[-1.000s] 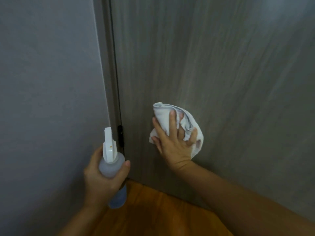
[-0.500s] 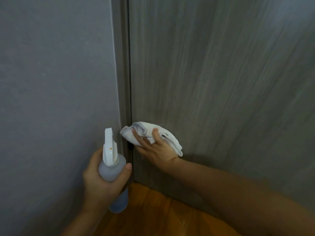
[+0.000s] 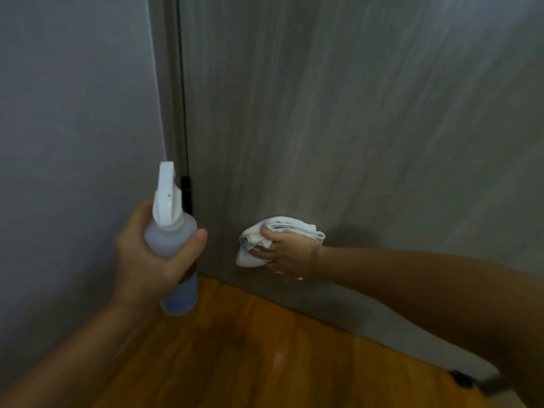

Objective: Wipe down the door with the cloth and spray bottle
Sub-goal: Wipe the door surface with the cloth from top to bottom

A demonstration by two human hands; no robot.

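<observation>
A grey wood-grain door (image 3: 338,119) is filling most of the view, with a plain grey wall (image 3: 73,113) lying to its left and a narrow frame (image 3: 167,83) running between them. A small black hinge (image 3: 186,191) is sitting in the gap at the door's left edge, and an orange-brown wooden floor (image 3: 265,348) is spreading out below the door. Nothing is standing between the hands and the door. The bottle (image 3: 173,240), translucent with a white trigger head, is showing only a small orange dot; no writing is readable on it. The left hand (image 3: 147,257) is wrapping closed around the bottle's body, thumb across the front, holding it upright just left of the door's hinge edge, nozzle pointing up. The right hand (image 3: 290,251) is gripping a bunched white cloth (image 3: 265,240), fingers curled into it, pressing it against the door low down, near the bottom edge and a little right of the hinge.
</observation>
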